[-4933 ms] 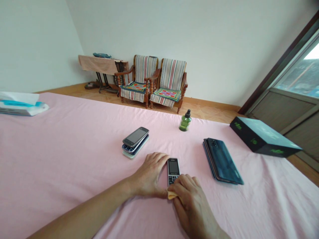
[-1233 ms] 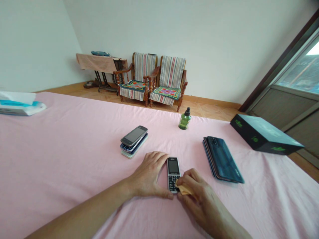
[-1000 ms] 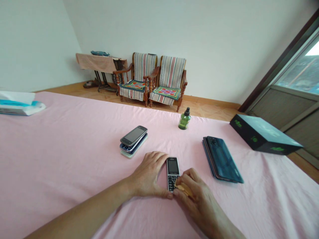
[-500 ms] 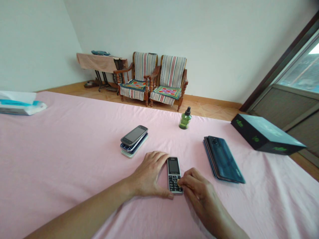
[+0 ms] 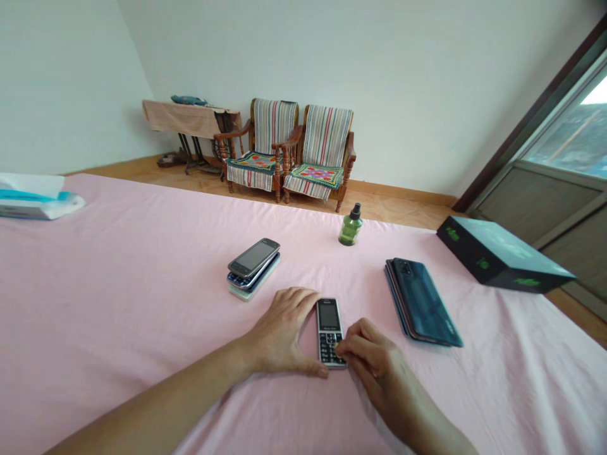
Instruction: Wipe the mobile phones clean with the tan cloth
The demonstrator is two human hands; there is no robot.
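Moved off the lower end of the phone since the first frame, the right hand (image 5: 374, 360) lay just beside it, with its fingertips (image 5: 343, 346) at the right edge of the keypad; I could not tell whether it gripped. The black keypad phone (image 5: 329, 332) lay flat on the pink sheet (image 5: 142, 265), upright in view, between the hands. The left hand (image 5: 279, 333) was cupped against its left edge, the thumb reaching its lower corner, so the hands were close together. Up and to the left sat a stack of older phones (image 5: 252, 268). To the right lay a stack of dark smartphones (image 5: 420, 303). Farther off stood a green bottle (image 5: 350, 230) and a black box (image 5: 497, 256), both on the sheet.
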